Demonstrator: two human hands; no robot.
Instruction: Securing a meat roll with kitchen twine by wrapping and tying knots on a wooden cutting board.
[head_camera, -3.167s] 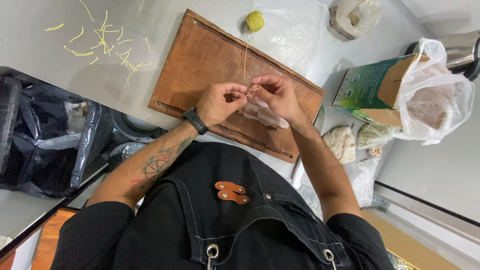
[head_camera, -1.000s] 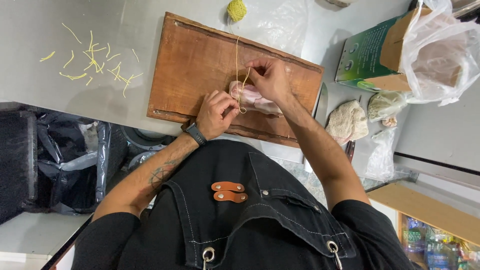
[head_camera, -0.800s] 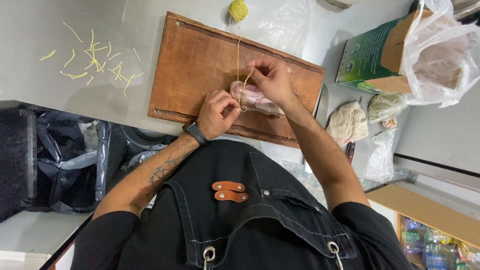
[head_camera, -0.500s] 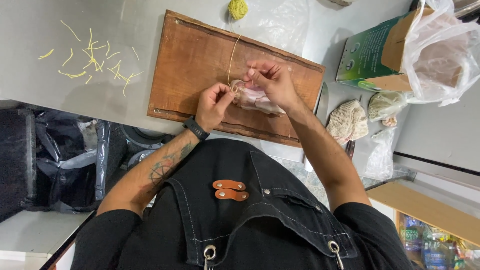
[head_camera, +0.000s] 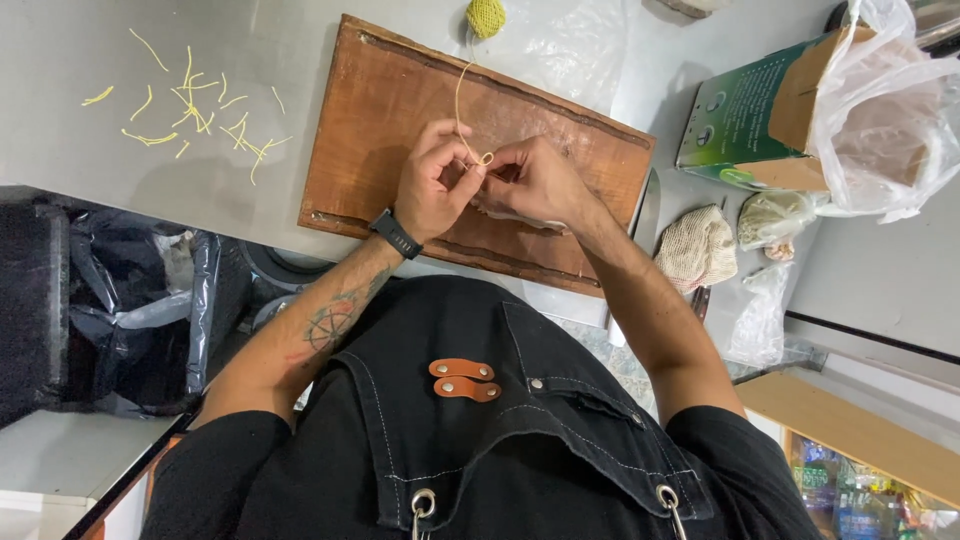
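Here, hands (head_camera: 485, 185) on twine (head_camera: 462, 105).

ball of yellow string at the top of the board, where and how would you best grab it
Probably take the ball of string around its round body, coming down from above with fingers on opposite sides. It sits free on the counter just past the far edge of the wooden board. Come in from the left or far side, since its strand trails toward both hands, which are already pinching it.
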